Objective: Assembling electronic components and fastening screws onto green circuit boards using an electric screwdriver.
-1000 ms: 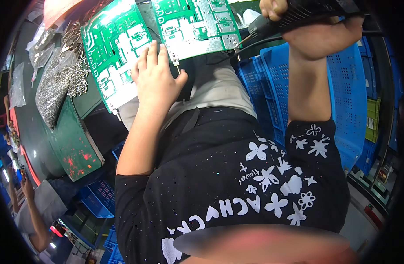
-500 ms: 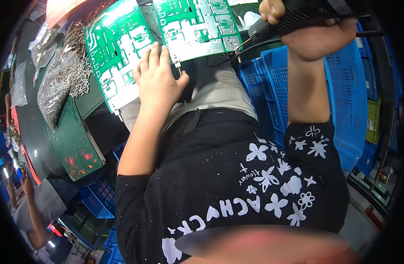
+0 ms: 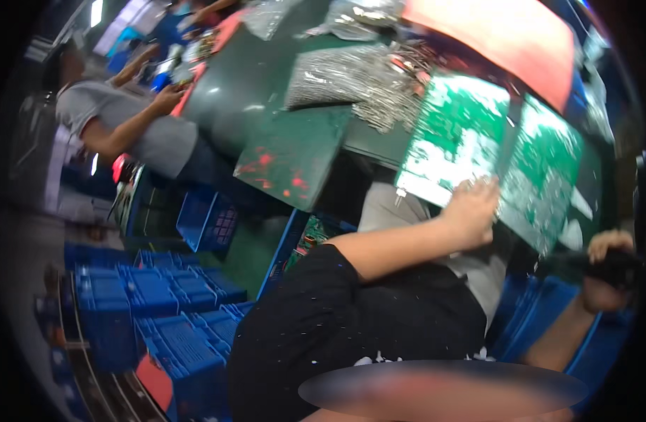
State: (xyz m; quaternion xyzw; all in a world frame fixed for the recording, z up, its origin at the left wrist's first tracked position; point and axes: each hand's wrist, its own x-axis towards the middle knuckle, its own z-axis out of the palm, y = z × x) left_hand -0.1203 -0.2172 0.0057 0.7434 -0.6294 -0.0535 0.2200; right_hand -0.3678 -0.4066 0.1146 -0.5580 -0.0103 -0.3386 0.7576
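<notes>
Two green circuit boards lie side by side before me: the left board point(image 3: 455, 119) and the right board point(image 3: 541, 165), both smeared by motion. My left hand point(image 3: 471, 214) rests at the near edge of the left board, close to the gap between the two, fingers stretched out and holding nothing. At the far right, my right hand point(image 3: 608, 264) is wrapped round a black electric screwdriver point(image 3: 569, 266). Its tip is too blurred to make out, near the right board's lower corner. A thin metal post point(image 3: 400, 197) sticks out at the left board's near corner.
Beyond the boards sit a pile of small metal fasteners point(image 3: 386, 105), a filled clear bag point(image 3: 330, 76) and a pink sheet point(image 3: 499, 35). A dark green panel point(image 3: 291, 158) has red marks. Blue crates point(image 3: 189, 344) stand lower left. A co-worker in a grey shirt point(image 3: 133, 119) works at left.
The whole view has swung left, so boards and hands now appear further right and lower. More crates and the co-worker show. My left hand stays by the boards; the right still grips the screwdriver.
</notes>
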